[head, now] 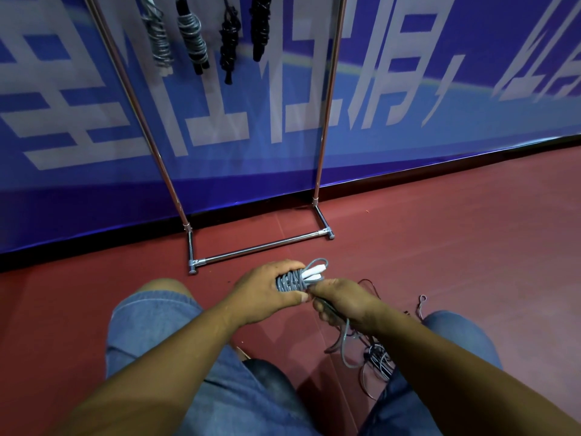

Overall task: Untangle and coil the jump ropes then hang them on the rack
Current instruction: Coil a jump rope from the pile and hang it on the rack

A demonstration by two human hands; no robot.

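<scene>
Curled round the grey coiled rope (290, 282), my left hand (267, 291) keeps a full grip, white handles (314, 273) poking out. My right hand (342, 302) pinches the cord's tail just beside it. Under my right wrist, tangled ropes (374, 354) lie on the floor (440, 231). At the floor's far edge, the rack (261, 247) carries four hung coils (191, 39).

Shiny chromed metal rack (261, 247), matt red floor (440, 234), glossy printed banner (408, 105), denim shorts (151, 322).
</scene>
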